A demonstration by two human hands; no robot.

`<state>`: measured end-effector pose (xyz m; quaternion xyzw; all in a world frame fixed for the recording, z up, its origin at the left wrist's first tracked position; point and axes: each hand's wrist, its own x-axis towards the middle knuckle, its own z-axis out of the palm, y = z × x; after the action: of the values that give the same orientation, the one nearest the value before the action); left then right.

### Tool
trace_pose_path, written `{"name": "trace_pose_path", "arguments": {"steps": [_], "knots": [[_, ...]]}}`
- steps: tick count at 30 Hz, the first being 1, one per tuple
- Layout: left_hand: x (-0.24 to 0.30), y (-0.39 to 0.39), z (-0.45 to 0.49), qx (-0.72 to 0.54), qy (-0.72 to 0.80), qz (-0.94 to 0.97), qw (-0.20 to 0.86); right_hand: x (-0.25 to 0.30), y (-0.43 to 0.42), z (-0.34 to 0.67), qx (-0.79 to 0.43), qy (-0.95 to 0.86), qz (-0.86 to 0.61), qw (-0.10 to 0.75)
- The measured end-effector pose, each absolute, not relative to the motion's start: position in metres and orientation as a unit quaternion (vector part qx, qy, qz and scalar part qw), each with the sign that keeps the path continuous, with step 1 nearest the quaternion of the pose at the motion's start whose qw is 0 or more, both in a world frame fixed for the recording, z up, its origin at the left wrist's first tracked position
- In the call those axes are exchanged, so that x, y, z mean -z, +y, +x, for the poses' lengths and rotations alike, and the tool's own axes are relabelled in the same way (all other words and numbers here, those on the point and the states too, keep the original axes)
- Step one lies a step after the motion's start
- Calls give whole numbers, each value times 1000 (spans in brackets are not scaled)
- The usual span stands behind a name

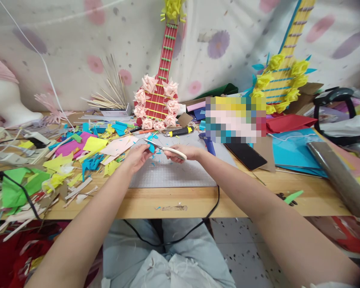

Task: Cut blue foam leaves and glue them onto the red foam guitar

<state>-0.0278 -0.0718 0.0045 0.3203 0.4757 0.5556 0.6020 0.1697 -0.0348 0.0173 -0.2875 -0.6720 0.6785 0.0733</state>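
Note:
My right hand [184, 153] is closed around the white handles of a pair of scissors [168, 149], whose blades point left. My left hand [137, 155] pinches a small blue paper piece [151, 148] right at the blades. Both hands hover over a grey cutting mat [171, 174] on the wooden table [198, 202]. Tiny blue paper snippets lie scattered on the mat below the hands.
Coloured paper scraps [63, 160] pile up on the left. A red paper guitar [159, 96] and a yellow paper guitar [283, 80] lean at the back. A black phone [246, 156], a yellow-handled knife [180, 131], blue sheets [294, 154] and a grey roll [337, 176] lie to the right.

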Motion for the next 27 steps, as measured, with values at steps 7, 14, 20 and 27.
{"name": "trace_pose_path", "arguments": {"steps": [7,14,20,27], "knots": [[-6,-72,-28,-539,488,313,611,-22,-34,175,-655,-705,-264,58],[-11,-75,-30,-527,501,320,608,-22,-29,176,-623,-732,-272,44],[-12,-82,-31,-496,502,361,610,-19,-28,165,-599,-699,-339,194],[-6,-84,-31,-451,497,395,628,-19,-27,136,-591,-650,-370,302]]}}
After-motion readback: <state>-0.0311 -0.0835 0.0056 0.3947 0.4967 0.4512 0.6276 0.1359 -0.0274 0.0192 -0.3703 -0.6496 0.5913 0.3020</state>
